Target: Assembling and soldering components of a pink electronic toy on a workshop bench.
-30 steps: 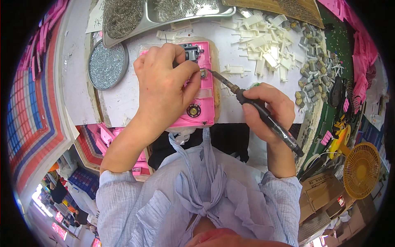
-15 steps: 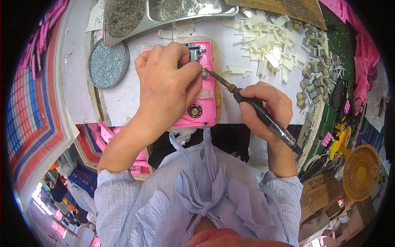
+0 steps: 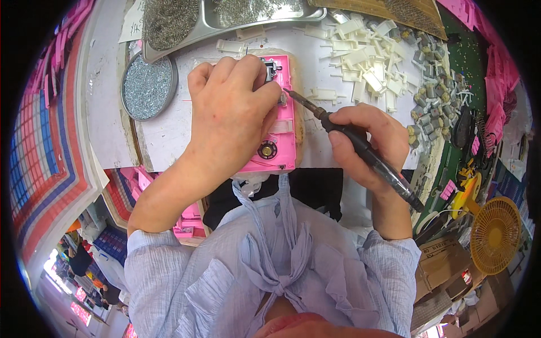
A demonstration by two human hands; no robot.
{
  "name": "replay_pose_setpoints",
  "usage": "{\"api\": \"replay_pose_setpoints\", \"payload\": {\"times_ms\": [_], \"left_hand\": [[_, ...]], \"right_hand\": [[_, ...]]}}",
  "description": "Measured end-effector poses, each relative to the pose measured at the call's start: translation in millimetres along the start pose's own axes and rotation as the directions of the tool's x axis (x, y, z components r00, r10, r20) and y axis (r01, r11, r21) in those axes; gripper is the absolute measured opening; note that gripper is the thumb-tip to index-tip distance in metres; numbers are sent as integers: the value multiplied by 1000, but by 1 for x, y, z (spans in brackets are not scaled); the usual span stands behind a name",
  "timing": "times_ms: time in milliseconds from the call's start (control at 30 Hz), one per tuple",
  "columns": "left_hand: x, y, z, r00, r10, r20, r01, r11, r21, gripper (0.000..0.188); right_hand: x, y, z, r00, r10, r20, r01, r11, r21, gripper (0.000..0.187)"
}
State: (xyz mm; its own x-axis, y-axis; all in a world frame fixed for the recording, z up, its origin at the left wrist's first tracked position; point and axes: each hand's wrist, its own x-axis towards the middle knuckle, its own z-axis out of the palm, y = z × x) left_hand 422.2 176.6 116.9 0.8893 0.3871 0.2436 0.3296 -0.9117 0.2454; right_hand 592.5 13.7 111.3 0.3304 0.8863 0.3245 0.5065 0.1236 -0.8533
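Observation:
A pink plastic housing (image 3: 286, 147) lies in front of me, with a small round black part (image 3: 267, 149) near its front end and a grey mechanism (image 3: 273, 69) at its far end. My left hand (image 3: 231, 110) rests over the housing's left side, fingers bent and pinched together; what they grip is hidden beneath them. A thin wire end pokes up beyond the fingertips. In my right hand (image 3: 378, 138) is a black soldering iron (image 3: 354, 137), held like a pen. Its tip points left, close to my left thumb and the mechanism.
White plastic parts (image 3: 372, 79) are heaped at the far right, beside small metal motors (image 3: 431, 112). At left stands a round dish (image 3: 172, 90) of tiny screws. A metal tray (image 3: 265, 21) of small springs sits at the back. A yellow fan (image 3: 496, 236) is at right.
The soldering iron's tip has shifted slightly up and away from the mechanism, and my right hand has moved a little right. My left hand has edged slightly right over the housing.

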Motion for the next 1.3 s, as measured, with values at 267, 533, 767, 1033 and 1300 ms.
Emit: {"api": "replay_pose_setpoints", "payload": {"times_ms": [267,533,767,1033,1300], "left_hand": [[0,1,-1,1000,5,3,-5,1000,3,14],[-3,-5,-12,999,28,40,-29,999,25,20],[-46,-38,-33,996,-26,86,10,984,180,23],[-32,-36,-25,982,83,-170,-88,996,-21,17],[-10,-27,-3,973,-16,-232,-79,917,-391,18]], "right_hand": [[-6,1,-8,999,-15,-41,14,1000,-20,25],[-10,-3,-13,998,-33,-49,31,999,-41,26],[-12,0,-16,993,-67,-93,63,997,-47,26],[0,-8,-5,997,-62,-40,61,998,-27,26],[-5,-3,-7,996,-18,-84,17,1000,-10,26]]}}
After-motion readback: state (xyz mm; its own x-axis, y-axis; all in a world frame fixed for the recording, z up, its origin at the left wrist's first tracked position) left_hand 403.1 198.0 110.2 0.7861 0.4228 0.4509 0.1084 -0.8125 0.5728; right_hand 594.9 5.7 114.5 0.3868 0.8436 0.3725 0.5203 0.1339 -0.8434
